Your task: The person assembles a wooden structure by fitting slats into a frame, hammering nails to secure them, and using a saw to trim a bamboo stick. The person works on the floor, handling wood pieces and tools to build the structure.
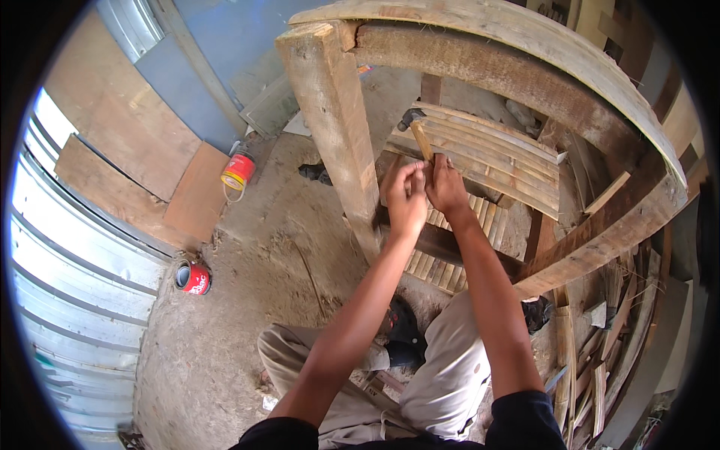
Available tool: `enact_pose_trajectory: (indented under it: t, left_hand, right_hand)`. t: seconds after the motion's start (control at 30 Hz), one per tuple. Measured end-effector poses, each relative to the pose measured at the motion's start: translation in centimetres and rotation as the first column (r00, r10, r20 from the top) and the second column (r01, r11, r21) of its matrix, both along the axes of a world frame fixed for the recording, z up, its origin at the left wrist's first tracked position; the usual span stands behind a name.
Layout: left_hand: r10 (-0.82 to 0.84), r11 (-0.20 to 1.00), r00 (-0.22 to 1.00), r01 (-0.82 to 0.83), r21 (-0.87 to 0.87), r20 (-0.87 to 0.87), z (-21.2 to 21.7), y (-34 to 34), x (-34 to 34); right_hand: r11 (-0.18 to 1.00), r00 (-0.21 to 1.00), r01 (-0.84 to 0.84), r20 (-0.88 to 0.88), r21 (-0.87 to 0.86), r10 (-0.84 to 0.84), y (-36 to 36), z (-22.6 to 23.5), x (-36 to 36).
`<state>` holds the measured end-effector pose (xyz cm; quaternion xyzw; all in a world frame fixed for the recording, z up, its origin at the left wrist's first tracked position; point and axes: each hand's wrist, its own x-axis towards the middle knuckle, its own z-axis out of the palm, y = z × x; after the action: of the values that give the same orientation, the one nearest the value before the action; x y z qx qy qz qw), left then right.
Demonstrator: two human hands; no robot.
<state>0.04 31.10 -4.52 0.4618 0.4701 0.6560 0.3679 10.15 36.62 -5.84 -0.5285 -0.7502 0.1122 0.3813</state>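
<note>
My right hand (448,187) is closed round the wooden handle of a hammer (422,139), whose dark metal head points away from me. Close beside it on the left, my left hand (406,201) has its fingers curled in; whatever may be in them is hidden. Both hands are inside a wooden frame, between its thick post (330,112) and its curved right side. Just beyond the hammer lies a panel of bamboo slats (495,157). Lower down, more bamboo slats (442,266) show under my forearms. A heavy beam (487,71) spans the far top of the frame.
Scrap boards and bamboo strips (607,360) are piled at the right. On the dirt floor at left stand a red and yellow bucket (238,171) and a red can (196,278). Plywood sheets (112,127) and a corrugated metal wall (82,292) line the left side.
</note>
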Motion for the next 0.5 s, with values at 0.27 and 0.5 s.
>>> enact_pose_trajectory:
  t: [0.27,0.5]
  left_hand:
    - [0.534,0.845,0.834,-0.521,0.125,-0.134,-2.3,12.4,-2.0]
    - [0.569,0.805,0.751,-0.592,0.04,-0.336,-3.2,14.5,-3.7]
  right_hand:
    - [0.996,0.988,0.08,-0.139,0.04,-0.074,0.2,0.4,-0.8]
    - [0.997,0.973,0.062,-0.226,0.037,-0.052,0.4,0.1,-0.3]
